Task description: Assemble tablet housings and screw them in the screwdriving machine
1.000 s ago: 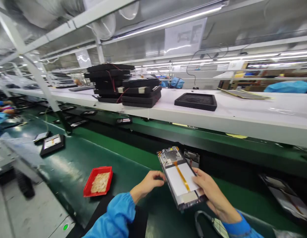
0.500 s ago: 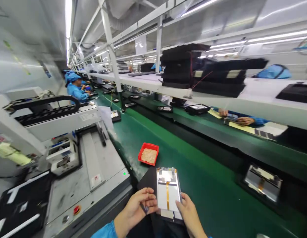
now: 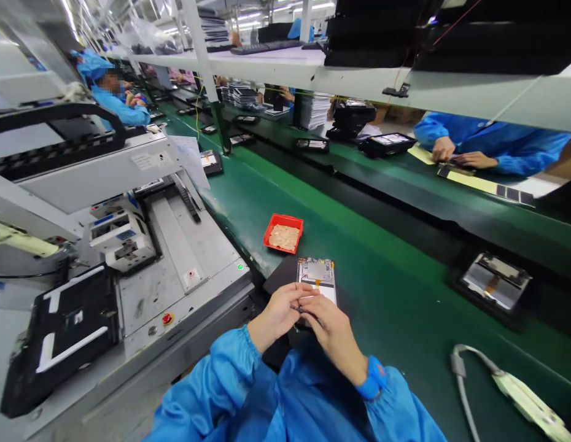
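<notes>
An opened tablet [image 3: 317, 270] lies on a black pad [image 3: 282, 276], its circuit board, white area and orange ribbon showing. My left hand [image 3: 277, 316] and my right hand [image 3: 335, 331] meet over its lower part, fingers closed together. Between them they grip a thin dark tool [image 3: 296, 308], mostly covered by the fingers, so I cannot tell its exact kind. The tablet's lower end is hidden under the hands. Just beyond the tablet sits a red tray [image 3: 272, 239] holding a tan material.
To the left stands a grey machine [image 3: 175, 294] with a red button and a black fixture [image 3: 73, 325]. Another opened device [image 3: 497, 282] rests at right, near a cable with a pale connector [image 3: 525, 399]. Across the green bench a co-worker's hands [image 3: 460, 156] handle a part.
My view has tilted down. My right hand has left the tablet's right edge and joined my left hand over the tablet, at the dark tool that the left hand held.
</notes>
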`<state>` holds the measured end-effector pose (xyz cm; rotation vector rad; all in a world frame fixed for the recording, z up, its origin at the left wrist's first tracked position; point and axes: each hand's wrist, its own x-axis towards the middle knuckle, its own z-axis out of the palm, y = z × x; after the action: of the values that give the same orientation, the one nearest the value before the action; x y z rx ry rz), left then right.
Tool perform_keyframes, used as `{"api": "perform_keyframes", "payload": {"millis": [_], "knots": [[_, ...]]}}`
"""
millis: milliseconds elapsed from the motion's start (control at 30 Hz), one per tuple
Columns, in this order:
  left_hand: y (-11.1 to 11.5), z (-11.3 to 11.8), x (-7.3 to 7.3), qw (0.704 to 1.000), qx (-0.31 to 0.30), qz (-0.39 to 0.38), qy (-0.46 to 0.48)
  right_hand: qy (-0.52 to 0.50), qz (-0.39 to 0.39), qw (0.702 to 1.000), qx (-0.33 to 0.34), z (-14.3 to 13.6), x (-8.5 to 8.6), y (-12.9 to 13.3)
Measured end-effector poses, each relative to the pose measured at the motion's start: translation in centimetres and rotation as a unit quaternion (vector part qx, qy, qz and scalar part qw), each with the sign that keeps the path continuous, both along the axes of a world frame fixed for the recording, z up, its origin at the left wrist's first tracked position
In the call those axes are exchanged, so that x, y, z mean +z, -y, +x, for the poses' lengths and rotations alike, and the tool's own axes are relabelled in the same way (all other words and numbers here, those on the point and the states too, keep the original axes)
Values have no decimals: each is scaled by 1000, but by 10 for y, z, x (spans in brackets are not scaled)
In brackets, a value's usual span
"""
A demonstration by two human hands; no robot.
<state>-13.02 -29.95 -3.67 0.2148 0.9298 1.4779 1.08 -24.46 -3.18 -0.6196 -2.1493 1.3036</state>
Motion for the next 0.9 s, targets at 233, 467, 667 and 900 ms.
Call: {"api": "perform_keyframes", "payload": {"millis": [233, 467, 667, 900], "knots": [[25, 6, 11, 850, 44, -16, -524, -71, -513, 850, -96, 7, -23, -11], [31, 21, 7, 762, 14, 9, -647, -139, -609, 779, -51, 0, -38, 7], [33, 21, 3, 763, 11, 6, -646, -142, -615, 774, -52, -2, -45, 15], [33, 21, 3, 759, 1, 3, -651, -170, -655, 734, -60, -4, -49, 18]]}}
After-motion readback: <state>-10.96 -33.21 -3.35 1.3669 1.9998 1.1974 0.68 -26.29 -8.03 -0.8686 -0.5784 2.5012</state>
